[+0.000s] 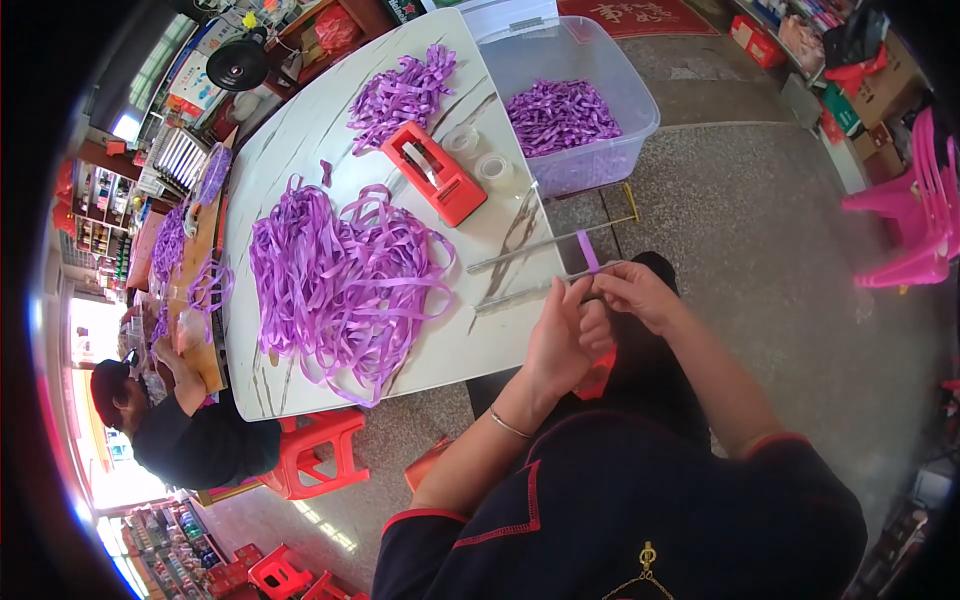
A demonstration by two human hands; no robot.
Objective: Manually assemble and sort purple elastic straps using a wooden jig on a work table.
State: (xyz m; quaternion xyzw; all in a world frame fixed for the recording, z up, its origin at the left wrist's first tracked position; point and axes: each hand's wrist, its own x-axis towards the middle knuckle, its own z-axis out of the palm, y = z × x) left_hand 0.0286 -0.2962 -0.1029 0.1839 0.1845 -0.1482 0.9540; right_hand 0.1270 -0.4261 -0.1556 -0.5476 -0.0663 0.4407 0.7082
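A short length of purple ribbon [588, 250] spans two thin metal rods [520, 248] that stick out past the table's right edge. At the nearer rod, my left hand [570, 330] is closed, its thumb and forefinger pinched at the ribbon and the other fingers curled in. From the right, my right hand [642, 294] pinches the ribbon's lower part with thumb and fingertips. The ribbon's ends are hidden between my fingers. On the table lies a big loose heap of long purple ribbons [335, 285], left of the rods.
The marble-patterned table [470, 350] also carries a red tape dispenser [435, 175], clear tape rolls [492, 168] and a pile of short folded ribbons [405, 95]. Beyond it, a clear plastic bin [590, 165] holds more. A person [190, 430] sits at left near a red stool [320, 455].
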